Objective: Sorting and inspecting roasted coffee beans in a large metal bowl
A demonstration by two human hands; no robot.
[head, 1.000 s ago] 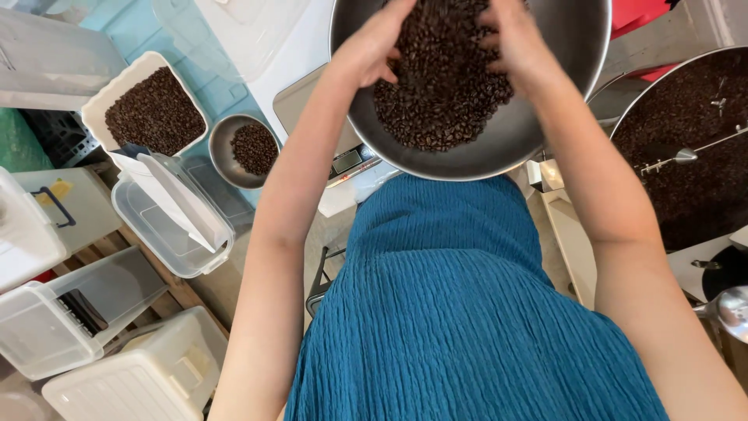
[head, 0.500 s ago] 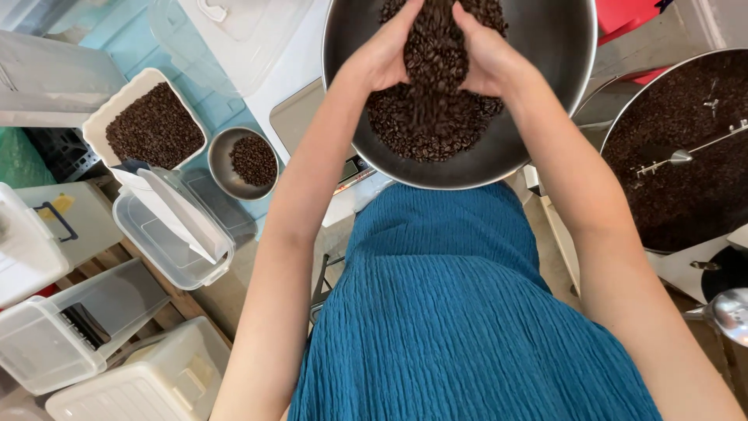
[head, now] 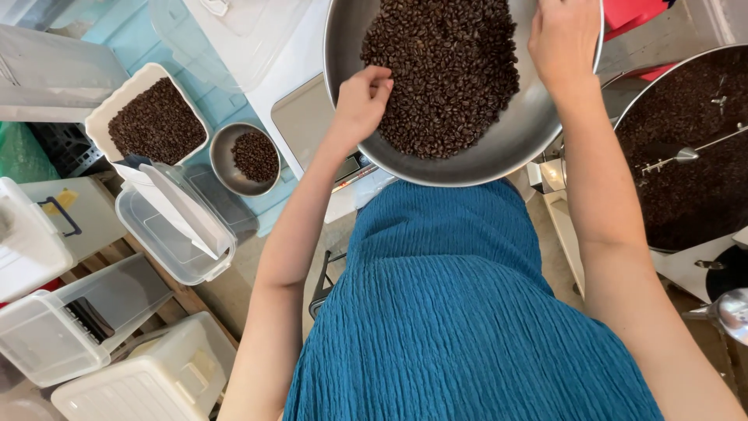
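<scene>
A large steel bowl point(head: 506, 148) heaped with dark roasted coffee beans point(head: 444, 70) sits at the top centre, in front of my blue dress. My left hand point(head: 362, 97) is at the left edge of the pile, its fingers curled with the tips in the beans. Over the bowl's right inner wall, by the rim, my right hand point(head: 565, 39) shows its back. Its fingers run off the top of the frame, so its grip is hidden.
A white tub of beans point(head: 156, 121) and a small steel bowl of beans point(head: 248, 156) stand at the left. Clear plastic containers point(head: 175, 226) and white bins point(head: 140, 382) lie below them. A round tray of beans with a stirring arm point(head: 686, 156) is at the right, and a metal scoop point(head: 728, 312) below it.
My hands were together, cupped in the middle of the beans. They have drawn apart, the left to the pile's left edge and the right to the bowl's right side.
</scene>
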